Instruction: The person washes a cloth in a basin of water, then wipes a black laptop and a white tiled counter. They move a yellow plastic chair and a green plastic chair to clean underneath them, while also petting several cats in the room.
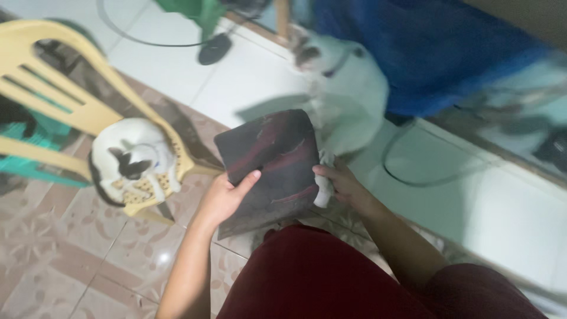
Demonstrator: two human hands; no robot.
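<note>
Head view, dark folded cloth (273,168) between left hand (222,198), right hand (342,185)

My left hand (223,198) and right hand (342,184) were bare, with no gloves, rings or watch that I could make out. Both forearms were uncovered right up to where they left the view, so any sleeves I had on ended above the elbow. Over my lap I wore dark red cloth (319,277), a deep maroon, plain and without pattern, seams or pockets that showed. The dim, blurred view made it hard to say, but it looked like shorts or a skirt.
</note>
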